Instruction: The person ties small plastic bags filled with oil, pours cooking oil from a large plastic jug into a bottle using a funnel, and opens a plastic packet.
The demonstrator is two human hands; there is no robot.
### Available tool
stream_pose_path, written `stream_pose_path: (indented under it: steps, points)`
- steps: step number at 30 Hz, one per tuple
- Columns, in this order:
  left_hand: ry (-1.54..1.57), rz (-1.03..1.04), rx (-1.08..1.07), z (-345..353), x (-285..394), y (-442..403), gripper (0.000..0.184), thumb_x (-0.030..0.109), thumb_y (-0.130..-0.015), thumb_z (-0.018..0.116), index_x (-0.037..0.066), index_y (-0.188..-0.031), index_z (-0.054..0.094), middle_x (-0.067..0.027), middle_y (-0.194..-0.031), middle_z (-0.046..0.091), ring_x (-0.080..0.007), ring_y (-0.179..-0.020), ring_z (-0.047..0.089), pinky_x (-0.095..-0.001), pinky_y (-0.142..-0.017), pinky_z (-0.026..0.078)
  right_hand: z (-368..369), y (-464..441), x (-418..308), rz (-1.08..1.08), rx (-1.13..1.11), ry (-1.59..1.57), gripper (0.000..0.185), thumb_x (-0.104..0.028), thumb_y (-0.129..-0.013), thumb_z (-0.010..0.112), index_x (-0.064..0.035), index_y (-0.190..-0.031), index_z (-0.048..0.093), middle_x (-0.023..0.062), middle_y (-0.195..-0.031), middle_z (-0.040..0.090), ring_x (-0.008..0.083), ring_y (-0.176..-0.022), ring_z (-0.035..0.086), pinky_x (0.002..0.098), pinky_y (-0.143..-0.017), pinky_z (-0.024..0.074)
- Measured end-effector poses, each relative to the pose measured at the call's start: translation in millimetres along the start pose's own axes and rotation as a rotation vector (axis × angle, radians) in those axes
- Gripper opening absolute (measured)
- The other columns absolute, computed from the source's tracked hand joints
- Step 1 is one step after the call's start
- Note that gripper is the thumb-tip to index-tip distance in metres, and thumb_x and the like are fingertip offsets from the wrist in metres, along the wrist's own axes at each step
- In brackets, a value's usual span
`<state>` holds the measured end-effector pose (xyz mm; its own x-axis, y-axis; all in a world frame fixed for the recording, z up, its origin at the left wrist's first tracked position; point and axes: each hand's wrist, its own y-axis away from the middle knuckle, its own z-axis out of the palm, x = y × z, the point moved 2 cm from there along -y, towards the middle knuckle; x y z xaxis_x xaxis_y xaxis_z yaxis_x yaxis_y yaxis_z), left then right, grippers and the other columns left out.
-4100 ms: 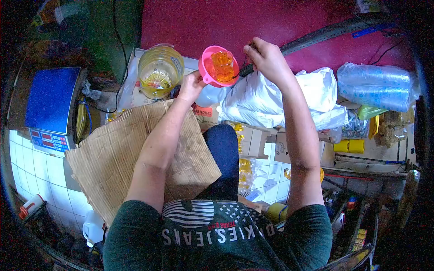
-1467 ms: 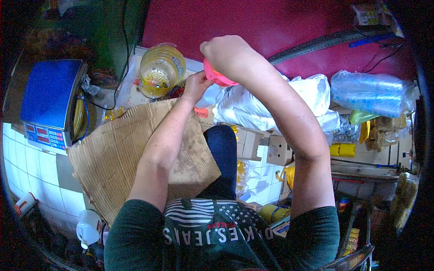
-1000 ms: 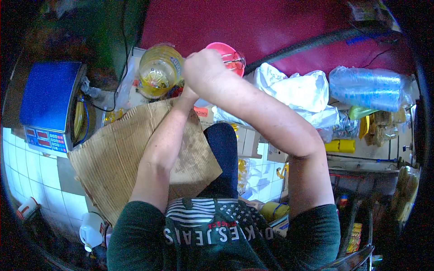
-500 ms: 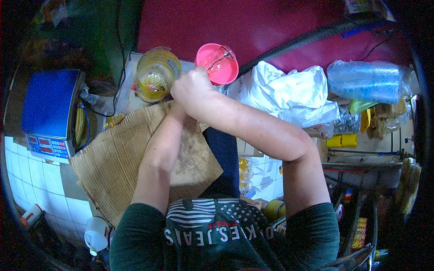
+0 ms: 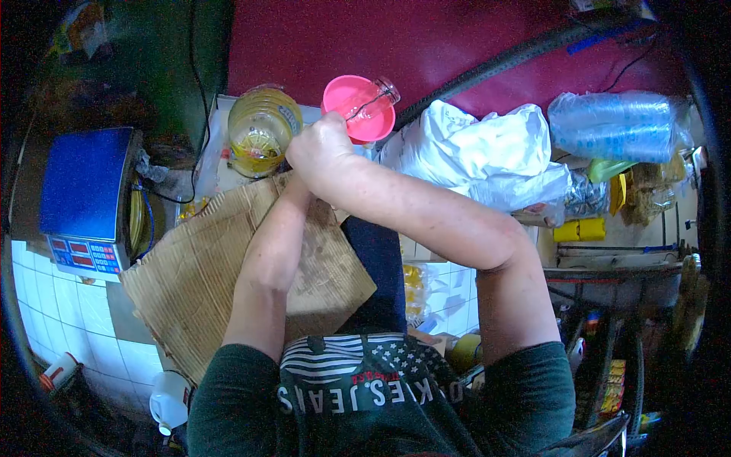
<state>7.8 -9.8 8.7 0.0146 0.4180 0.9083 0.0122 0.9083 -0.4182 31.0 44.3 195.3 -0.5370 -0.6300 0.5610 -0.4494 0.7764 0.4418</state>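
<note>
My right hand [image 5: 324, 148] is closed in a fist at the near edge of a pink round tub [image 5: 335, 99]. A clear glass bottle [image 5: 371, 100] lies slantwise over the tub, its far end past the rim. A thin dark line, like a wire or rod, runs along the bottle toward my fist; what my fingers grip is hidden. My left hand [image 5: 299, 181] is under my right hand and wrist, its fingers out of sight. Just left of my hands stands a large clear, yellowish plastic container [image 5: 263, 126] with an open top.
A brown cardboard sheet [image 5: 198, 274] slants beneath my left forearm. To the left is a blue digital scale [image 5: 87, 186]. White plastic bags [image 5: 480, 152] and wrapped clear cups [image 5: 613, 126] lie to the right. A white jug [image 5: 169, 400] stands on the tiled floor.
The bottle has shifted outward and now sticks farther past the tub's rim. My hands stay nearly in place, and the whole view has shifted slightly.
</note>
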Motion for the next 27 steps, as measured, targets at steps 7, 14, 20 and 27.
stream_pose_path:
  steps: [7,14,20,27]
  points:
    - [-0.024,0.033,-0.004,1,-2,-5,0.024,0.017,-0.076,0.062,0.001,-0.094,0.062,-0.0166,-0.080,0.066,-0.0239,-0.079,0.065,-0.0332,-0.068,0.048,-5,8,11,-0.031,0.052,-0.020,0.013,-0.017,-0.070,0.062,-0.0141,-0.081,0.069,0.0012,-0.079,0.066,0.0166,-0.074,0.064,0.0377,-0.061,0.0436]
    - [-0.053,0.071,-0.005,3,-4,-10,0.024,0.017,-0.076,0.062,0.000,-0.093,0.062,-0.0165,-0.079,0.066,-0.0237,-0.079,0.065,-0.0332,-0.068,0.048,-13,34,35,-0.036,0.247,0.019,0.010,-0.016,-0.066,0.060,-0.0139,-0.073,0.067,0.0020,-0.070,0.063,0.0162,-0.065,0.063,0.0344,-0.058,0.0438]
    - [0.015,0.082,0.011,5,-6,-12,0.025,0.017,-0.075,0.063,0.000,-0.093,0.062,-0.0161,-0.078,0.066,-0.0215,-0.077,0.065,-0.0329,-0.067,0.048,-20,47,55,-0.071,0.385,0.019,0.008,-0.015,-0.066,0.058,-0.0120,-0.070,0.064,0.0038,-0.067,0.062,0.0180,-0.063,0.064,0.0324,-0.058,0.0466]
    - [0.370,-0.186,0.008,8,2,-11,0.021,0.013,-0.080,0.064,0.000,-0.097,0.063,-0.0051,-0.084,0.066,-0.0079,-0.075,0.056,-0.0268,-0.066,0.046,-11,55,77,-0.003,0.527,-0.050,0.009,-0.015,-0.067,0.057,-0.0101,-0.073,0.062,0.0063,-0.069,0.061,0.0210,-0.063,0.063,0.0333,-0.058,0.0483]
